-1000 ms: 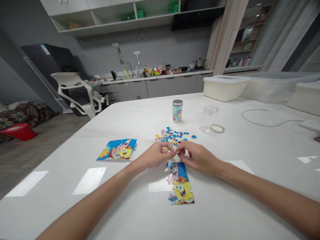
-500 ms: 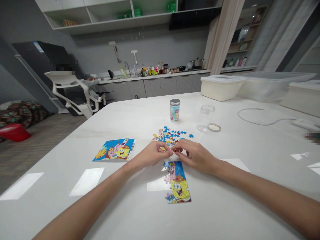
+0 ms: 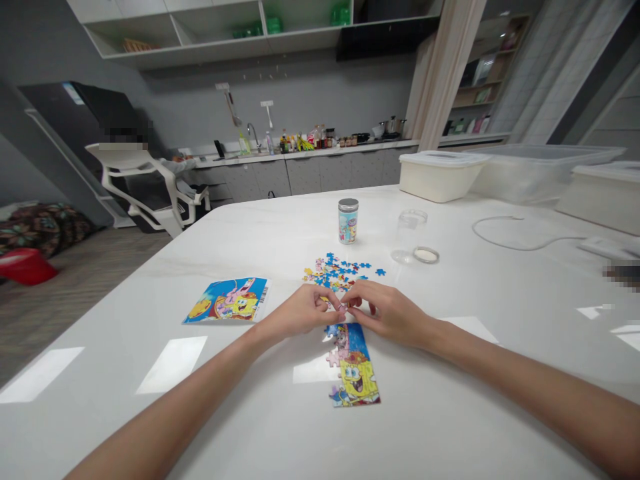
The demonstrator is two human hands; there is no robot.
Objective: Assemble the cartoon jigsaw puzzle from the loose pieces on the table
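Note:
A small pink puzzle piece [image 3: 343,309] is pinched between the thumb and forefinger of my left hand [image 3: 313,308]. My right hand [image 3: 383,307] meets it from the other side, its thumb and fingertips closed at the same small spot. Just below both hands lies a joined strip of puzzle [image 3: 361,370], with a yellow cartoon face and a blue top; its left edge is jagged. Loose puzzle pieces [image 3: 336,270], mostly blue, are heaped right behind my fingers, which partly cover them. To the left rests the picture sheet [image 3: 230,300] with the same cartoon.
A printed tin-lidded jar [image 3: 348,223] stands behind the pieces. Right of it are a clear jar [image 3: 410,233] and a round lid [image 3: 426,255]. Storage boxes [image 3: 440,179] and a white cable [image 3: 525,248] occupy the right side. A person sits in a white chair [image 3: 145,180] beyond the table.
My fingers have turned the pink piece slightly, so more of it shows between them. Both hands stay just above the strip; the view has shifted a little.

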